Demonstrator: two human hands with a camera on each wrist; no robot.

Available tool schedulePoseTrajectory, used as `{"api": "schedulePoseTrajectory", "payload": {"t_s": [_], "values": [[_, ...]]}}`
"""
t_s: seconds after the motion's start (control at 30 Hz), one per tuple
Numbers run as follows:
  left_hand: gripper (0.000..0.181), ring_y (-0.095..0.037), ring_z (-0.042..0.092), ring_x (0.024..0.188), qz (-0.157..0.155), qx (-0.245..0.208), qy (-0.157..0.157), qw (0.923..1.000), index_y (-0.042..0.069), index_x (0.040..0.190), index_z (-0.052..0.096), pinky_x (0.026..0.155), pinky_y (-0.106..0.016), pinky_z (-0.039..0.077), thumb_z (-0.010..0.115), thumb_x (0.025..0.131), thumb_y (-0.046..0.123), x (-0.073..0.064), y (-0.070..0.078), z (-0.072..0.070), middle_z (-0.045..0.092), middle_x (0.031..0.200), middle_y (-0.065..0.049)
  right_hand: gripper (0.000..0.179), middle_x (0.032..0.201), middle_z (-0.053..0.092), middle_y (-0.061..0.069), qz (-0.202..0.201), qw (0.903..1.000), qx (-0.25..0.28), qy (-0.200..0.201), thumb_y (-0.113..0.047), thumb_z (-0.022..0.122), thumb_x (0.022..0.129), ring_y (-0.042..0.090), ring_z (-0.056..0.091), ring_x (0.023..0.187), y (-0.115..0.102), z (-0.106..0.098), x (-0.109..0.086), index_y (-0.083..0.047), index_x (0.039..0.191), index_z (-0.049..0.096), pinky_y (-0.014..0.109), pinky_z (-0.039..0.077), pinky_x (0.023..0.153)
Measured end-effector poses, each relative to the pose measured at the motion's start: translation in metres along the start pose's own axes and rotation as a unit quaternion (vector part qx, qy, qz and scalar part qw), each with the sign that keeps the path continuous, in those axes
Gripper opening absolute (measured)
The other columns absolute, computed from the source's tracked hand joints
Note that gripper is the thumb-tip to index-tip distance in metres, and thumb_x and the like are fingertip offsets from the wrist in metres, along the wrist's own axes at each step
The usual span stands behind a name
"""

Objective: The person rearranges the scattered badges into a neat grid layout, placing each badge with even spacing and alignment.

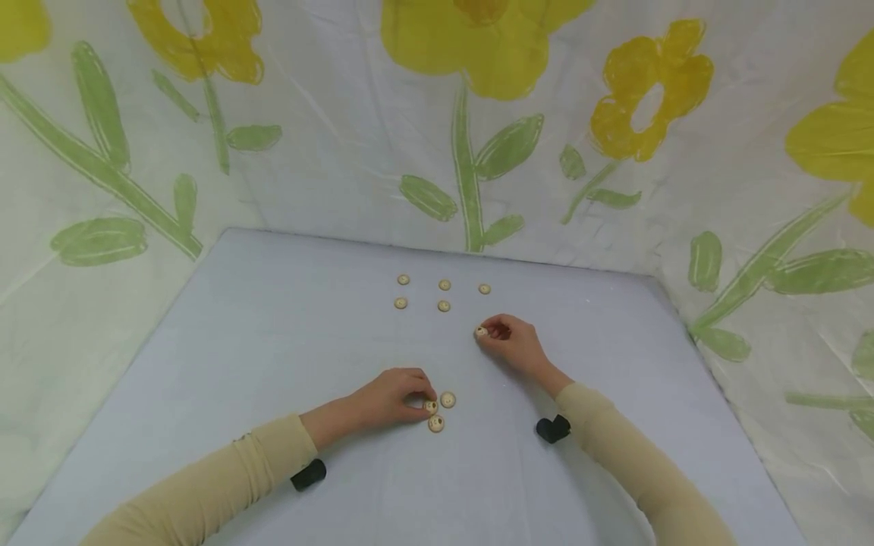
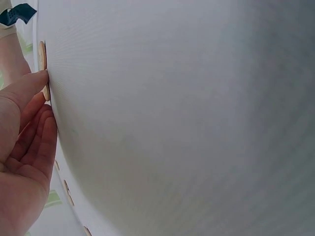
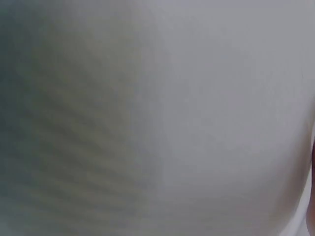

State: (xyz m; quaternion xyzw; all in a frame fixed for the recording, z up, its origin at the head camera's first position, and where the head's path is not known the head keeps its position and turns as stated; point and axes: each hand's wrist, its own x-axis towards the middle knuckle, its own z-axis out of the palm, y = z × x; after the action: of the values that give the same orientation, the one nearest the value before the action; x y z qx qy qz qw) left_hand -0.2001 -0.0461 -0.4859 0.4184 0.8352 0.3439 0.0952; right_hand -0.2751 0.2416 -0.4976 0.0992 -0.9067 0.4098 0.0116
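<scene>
Between the thumb and forefinger of my left hand is a small round wooden disc with a face drawn on it. Right beside it on the table lie a second face disc and a third disc. My right hand, farther back, pinches another face disc by its edge. In the left wrist view, the thumb overlaps one disc low over the tabletop, and another disc shows edge-on. The right wrist view catches only a sliver of hand at its right edge.
Toward the back of the table, several similar discs lie in two rows, among them a back-left disc and a back-right disc. Dark pieces, one left and one right, show at the wrists. A flower-printed curtain borders the table.
</scene>
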Motion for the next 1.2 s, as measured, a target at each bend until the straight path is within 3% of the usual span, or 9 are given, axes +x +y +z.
{"api": "schedulePoseTrajectory", "payload": {"t_s": [0.53, 1.2], "values": [[0.015, -0.006, 0.059, 0.09, -0.001, 0.001, 0.008, 1.0, 0.01, 0.101, 0.073, 0.082, -0.024, 0.05, 0.074, 0.088, 0.018, -0.002, -0.001, 0.001, 0.064, 0.098, 0.004, 0.024, 0.091, 0.064, 0.006, 0.019, 0.9993, -0.021, 0.026, -0.02, 0.075, 0.086, 0.019, 0.058, 0.084, 0.001, -0.002, 0.024, -0.006, 0.105, 0.069, 0.032, 0.047, 0.075], [0.015, -0.007, 0.06, 0.09, 0.006, 0.0, 0.007, 1.0, 0.01, 0.101, 0.073, 0.082, -0.024, 0.05, 0.074, 0.087, 0.017, 0.0, 0.001, 0.0, 0.064, 0.097, 0.004, 0.025, 0.09, 0.065, 0.009, 0.031, 0.9977, -0.04, 0.046, -0.02, 0.076, 0.086, 0.021, 0.058, 0.083, 0.007, -0.003, 0.038, -0.002, 0.102, 0.069, 0.033, 0.046, 0.075]]}}
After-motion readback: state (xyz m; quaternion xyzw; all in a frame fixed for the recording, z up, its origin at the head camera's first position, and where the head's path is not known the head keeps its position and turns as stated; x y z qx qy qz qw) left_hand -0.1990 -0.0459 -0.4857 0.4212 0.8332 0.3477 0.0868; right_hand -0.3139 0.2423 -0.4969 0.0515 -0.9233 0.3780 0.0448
